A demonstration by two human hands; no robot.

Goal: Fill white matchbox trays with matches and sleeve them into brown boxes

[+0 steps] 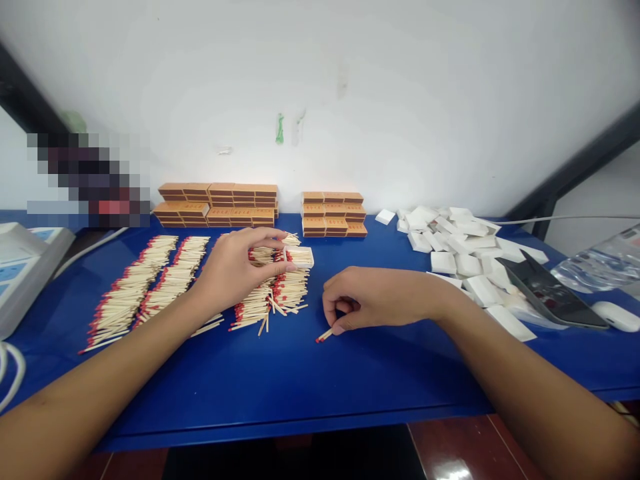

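Note:
My left hand (240, 262) grips a small white matchbox tray (311, 258) between thumb and fingers, with matches lying inside it. The tray is held over long rows of red-tipped matches (290, 288). Lower and to the right, my right hand (370, 297) pinches a few matches (324, 336), their red heads pointing down and left, just above the blue table (280, 380). More match rows (123, 293) lie to the left, partly hidden by my left hand and forearm.
Stacked orange-brown matchboxes (217, 205) and a smaller stack (334, 215) stand against the wall. At right are a heap of white trays (460, 240), a dark phone-like device (553, 293), a white mouse (616, 317) and clear plastic (600, 263). A power strip (30, 280) sits far left.

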